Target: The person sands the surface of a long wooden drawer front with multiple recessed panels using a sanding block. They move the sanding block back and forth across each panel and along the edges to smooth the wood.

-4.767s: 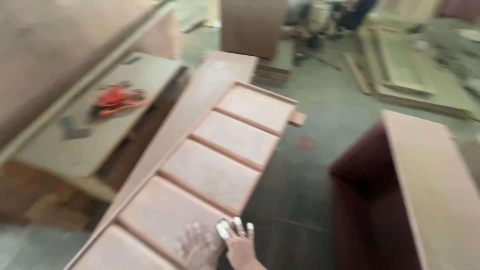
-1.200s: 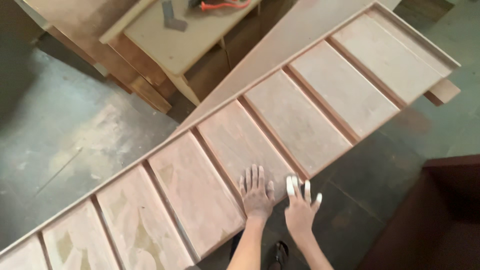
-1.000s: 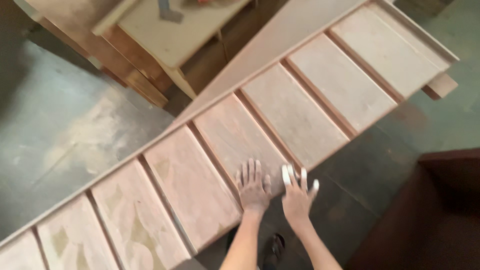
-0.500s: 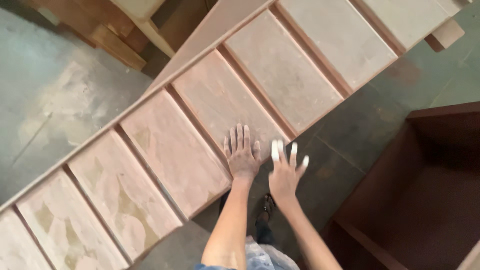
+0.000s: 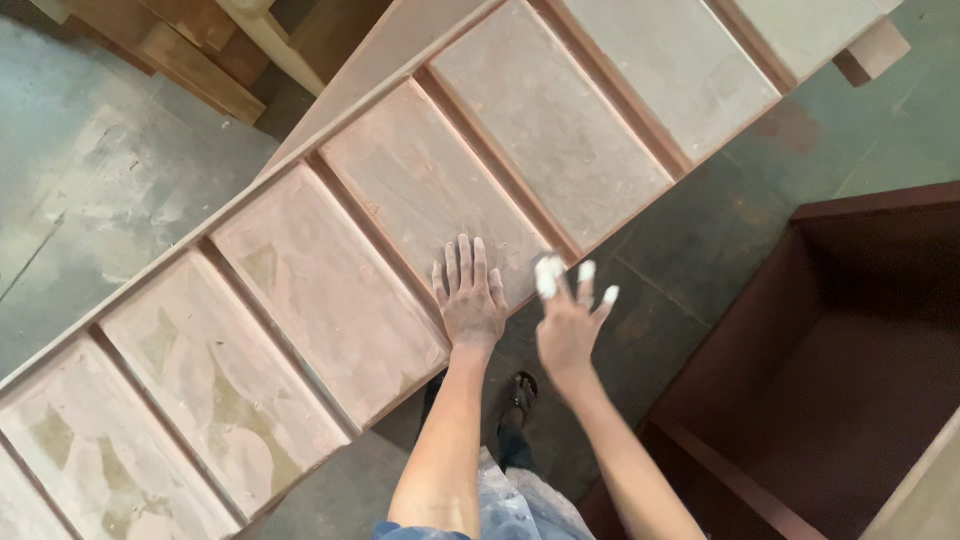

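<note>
I see the long panelled wooden board [image 5: 420, 210] running diagonally from the lower left of the frame to the upper right. My left hand [image 5: 468, 300] lies flat on its near edge at centre, fingers spread, holding nothing. My right hand [image 5: 570, 320] hovers just right of it, off the board over the grey floor [image 5: 110, 190], fingers splayed with white-coated tips, empty. A dark brown cabinet [image 5: 850, 340] sits at lower right

We see a grey concrete floor [image 5: 110, 170] carrying a long wooden panelled frame [image 5: 420, 210], a dark brown open cabinet [image 5: 860, 340] and stacked timber [image 5: 190, 60] at top left.
</note>
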